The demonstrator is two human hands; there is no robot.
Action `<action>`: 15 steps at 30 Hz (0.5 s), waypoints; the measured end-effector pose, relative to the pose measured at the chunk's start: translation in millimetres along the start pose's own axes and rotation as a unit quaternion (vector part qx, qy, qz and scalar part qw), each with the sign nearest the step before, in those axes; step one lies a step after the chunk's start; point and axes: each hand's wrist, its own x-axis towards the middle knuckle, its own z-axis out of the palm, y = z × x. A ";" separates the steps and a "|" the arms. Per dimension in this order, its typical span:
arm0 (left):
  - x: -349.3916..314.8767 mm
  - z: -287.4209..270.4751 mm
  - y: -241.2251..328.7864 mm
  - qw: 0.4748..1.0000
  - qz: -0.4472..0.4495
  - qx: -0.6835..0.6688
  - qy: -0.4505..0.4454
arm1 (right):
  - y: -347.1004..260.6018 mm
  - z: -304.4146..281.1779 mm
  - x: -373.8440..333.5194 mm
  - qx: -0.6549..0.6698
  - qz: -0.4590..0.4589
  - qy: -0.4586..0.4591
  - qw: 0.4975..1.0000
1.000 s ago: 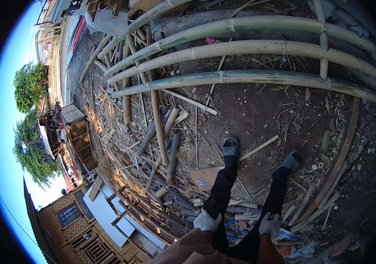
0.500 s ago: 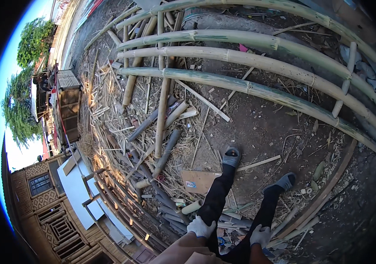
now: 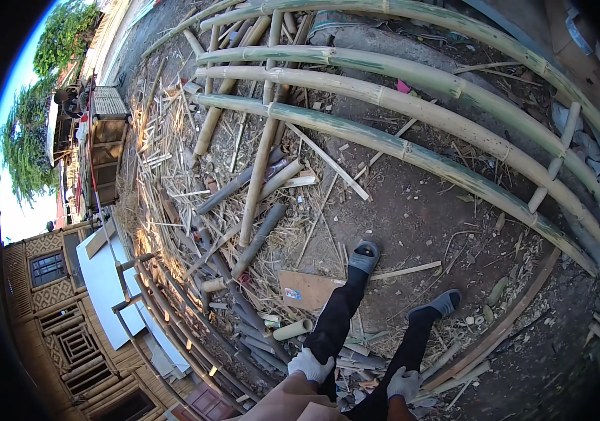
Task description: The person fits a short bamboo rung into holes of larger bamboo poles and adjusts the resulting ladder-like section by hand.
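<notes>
Both of my hands wear pale work gloves and rest on my legs, which are in black trousers. My left hand (image 3: 310, 365) lies over the left knee (image 3: 323, 339), its thumb spread to the right and nothing held in it. On the right leg (image 3: 383, 381), my right hand (image 3: 404, 384) rests with its fingers laid over the cloth, also holding nothing. Some fingertips of both hands are hard to make out. In front of me, long green and tan bamboo poles (image 3: 405, 149) run across the view, joined by short crosspieces (image 3: 554, 167). Neither hand touches them.
Wood strips and shavings (image 3: 166, 147) litter the ground. A brown board (image 3: 310, 289) lies beside my left foot (image 3: 364, 258). Cut bamboo pieces (image 3: 293, 330) are near my left knee. A curved plank (image 3: 503, 319) lies at right. A bamboo house (image 3: 82, 344) stands at left.
The view has shifted slightly, so the poles, ground and house sit in somewhat different places. Both hands stay on my legs.
</notes>
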 end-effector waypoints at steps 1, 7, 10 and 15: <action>0.0 0.1 -1.4 1.000 -0.002 -0.001 0.001 | -1.3 -0.5 -1.2 0.000 -0.002 -0.001 1.000; 1.0 1.3 2.1 1.000 -0.001 0.016 -0.005 | -0.5 -0.8 0.9 0.024 0.016 0.002 1.000; 0.7 0.0 2.2 1.000 -0.005 0.025 -0.009 | -2.4 -2.1 -1.5 0.026 0.021 0.003 0.999; -2.0 -1.1 5.8 1.000 -0.007 0.027 0.000 | 8.5 7.4 4.4 0.013 0.009 0.004 1.000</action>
